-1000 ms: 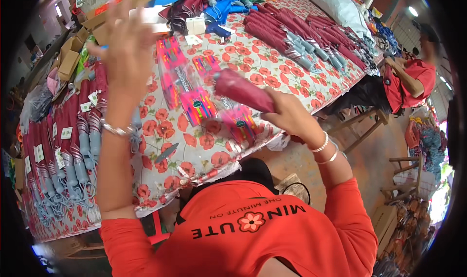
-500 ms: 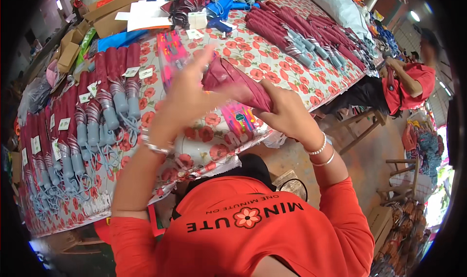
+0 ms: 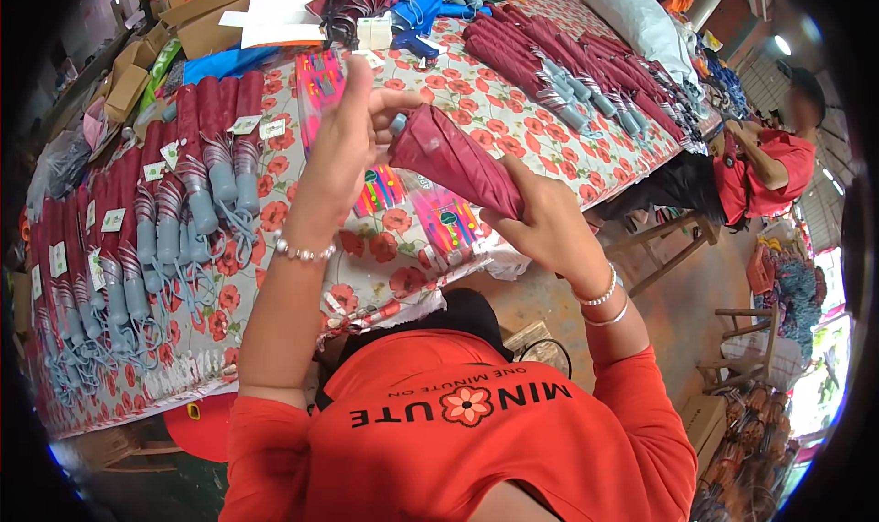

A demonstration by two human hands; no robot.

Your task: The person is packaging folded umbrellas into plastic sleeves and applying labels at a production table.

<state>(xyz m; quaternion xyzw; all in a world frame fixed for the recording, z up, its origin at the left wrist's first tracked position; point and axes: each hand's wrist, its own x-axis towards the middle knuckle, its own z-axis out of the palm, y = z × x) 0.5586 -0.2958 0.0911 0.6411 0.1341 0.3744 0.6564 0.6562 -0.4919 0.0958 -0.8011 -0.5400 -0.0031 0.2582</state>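
A folded dark red umbrella (image 3: pixel 458 160) slants above the near edge of the table. My right hand (image 3: pixel 554 220) is wrapped round its lower right end. A small grey-blue piece shows at the umbrella's upper left end. Beside that end, my left hand (image 3: pixel 339 156) is raised with its fingers apart, holding nothing; whether a fingertip touches the umbrella I cannot tell. Below the umbrella lie bright pink patterned packets (image 3: pixel 444 222), partly covered by my left hand and the umbrella.
Rows of dark red umbrellas with grey handles (image 3: pixel 168 233) and tags lie to the left. Another pile of red umbrellas (image 3: pixel 549 64) covers the far right. Cardboard boxes (image 3: pixel 215 32) stand at the back left. A person in red (image 3: pixel 778 156) sits beyond the table's right side.
My left hand, blurred across the umbrella before, is now drawn clear of its left end with fingers spread. The umbrella's grey-blue end piece has come into view.
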